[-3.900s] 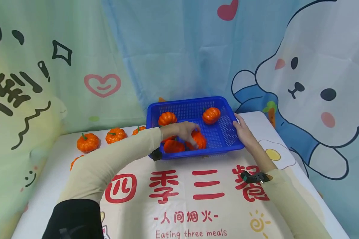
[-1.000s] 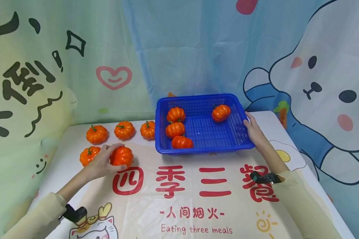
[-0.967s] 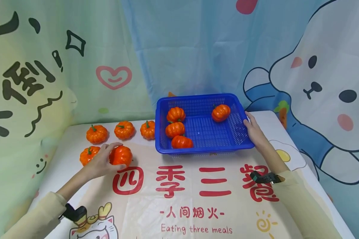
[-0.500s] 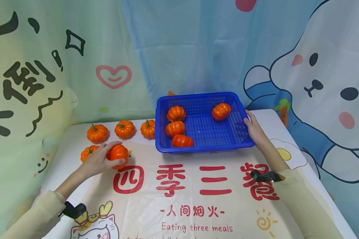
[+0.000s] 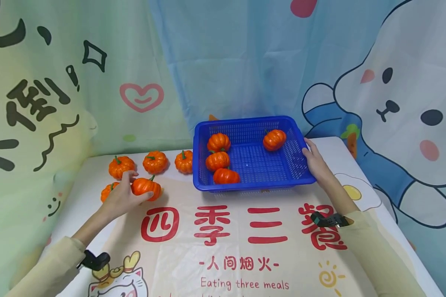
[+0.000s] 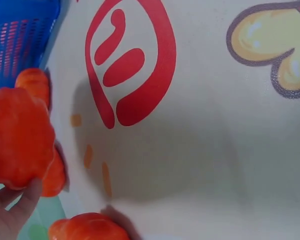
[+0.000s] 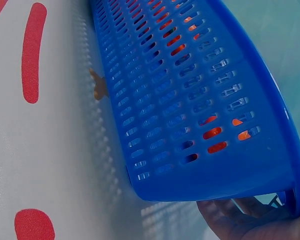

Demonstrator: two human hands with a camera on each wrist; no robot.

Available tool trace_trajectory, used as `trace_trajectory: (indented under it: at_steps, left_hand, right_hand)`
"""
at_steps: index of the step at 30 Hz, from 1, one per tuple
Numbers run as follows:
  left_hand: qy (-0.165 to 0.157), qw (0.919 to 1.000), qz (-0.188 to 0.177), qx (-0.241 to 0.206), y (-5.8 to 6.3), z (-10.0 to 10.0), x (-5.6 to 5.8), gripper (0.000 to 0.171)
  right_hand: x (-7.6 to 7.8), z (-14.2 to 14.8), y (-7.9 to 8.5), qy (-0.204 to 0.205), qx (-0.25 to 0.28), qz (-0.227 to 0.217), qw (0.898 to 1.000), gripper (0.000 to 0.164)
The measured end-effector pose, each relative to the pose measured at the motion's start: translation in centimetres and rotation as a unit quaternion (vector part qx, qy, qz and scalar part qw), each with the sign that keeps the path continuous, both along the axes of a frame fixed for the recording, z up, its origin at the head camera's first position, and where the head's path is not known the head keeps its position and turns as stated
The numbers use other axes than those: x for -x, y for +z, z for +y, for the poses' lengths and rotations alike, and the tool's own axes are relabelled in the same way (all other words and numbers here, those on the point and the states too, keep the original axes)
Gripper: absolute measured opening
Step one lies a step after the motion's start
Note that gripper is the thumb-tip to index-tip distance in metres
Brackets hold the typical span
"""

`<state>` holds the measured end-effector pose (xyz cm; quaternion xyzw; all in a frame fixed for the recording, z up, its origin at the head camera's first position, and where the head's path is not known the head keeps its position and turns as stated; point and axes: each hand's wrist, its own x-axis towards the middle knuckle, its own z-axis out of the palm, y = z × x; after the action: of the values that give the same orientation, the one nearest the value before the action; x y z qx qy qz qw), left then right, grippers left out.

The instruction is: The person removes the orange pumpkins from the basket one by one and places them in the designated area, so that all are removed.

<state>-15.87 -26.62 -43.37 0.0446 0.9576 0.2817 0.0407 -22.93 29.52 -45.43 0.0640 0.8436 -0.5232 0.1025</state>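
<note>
My left hand (image 5: 123, 197) holds a small orange pumpkin (image 5: 147, 188) by its sides, green stem pointing up and right, left of the blue basket (image 5: 252, 187). Seen from the left wrist, the pumpkin (image 6: 20, 137) appears close up with fingers (image 6: 27, 202) at its lower edge. On the other side, my right hand (image 5: 318, 166) grips the basket's right end; in the right wrist view its fingers (image 7: 240, 215) curl under the rim. Inside the basket, several pumpkins lie along the left side, one of them a ribbed pumpkin (image 5: 226, 176), and another pumpkin (image 5: 274, 140) sits at the back right.
Along the table's back left stand a pumpkin (image 5: 121, 167), a second pumpkin (image 5: 155, 162) and a third pumpkin (image 5: 183, 161) beside the basket. One more pumpkin (image 5: 107, 192) is partly hidden behind my left hand. A printed curtain (image 5: 223, 74) hangs behind the table.
My left hand has come out of the basket to the left with a pumpkin. Over the last second the pumpkin has turned, its stem now showing on top. The right hand keeps its place.
</note>
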Motion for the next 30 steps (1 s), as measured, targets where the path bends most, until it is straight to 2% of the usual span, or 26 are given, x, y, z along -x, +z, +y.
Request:
trace_trajectory:
  at_steps: [5,11,16,19,25,30]
  left_hand:
    - [-0.019,0.9996,0.017,-0.013,-0.5,0.0,0.6,0.074]
    - [0.006,0.9993,0.024,-0.027,-1.9,0.1,1.3,0.063]
    - [0.008,0.9994,0.032,-0.004,-2.9,0.5,1.4,0.048]
    - [0.006,0.9994,0.035,0.006,-3.1,0.7,1.4,0.054]
    - [0.008,0.9994,0.002,0.033,-3.2,1.0,1.4,0.078]
    - [0.003,0.9987,-0.014,0.048,-2.8,1.3,1.4,0.079]
  right_hand:
    - [0.0,0.1,-0.1,-0.002,-0.001,0.001,1.0,0.062]
    - [-0.1,0.1,0.0,-0.003,0.001,0.002,1.0,0.062]
    - [0.0,0.0,0.3,-0.003,-0.003,0.001,1.0,0.062]
    - [0.0,-0.1,0.3,-0.008,-0.002,-0.004,1.0,0.061]
    - [0.0,-0.2,0.1,-0.005,-0.001,-0.004,1.0,0.061]
    - [0.2,-0.1,0.0,-0.005,-0.002,-0.003,1.0,0.06]
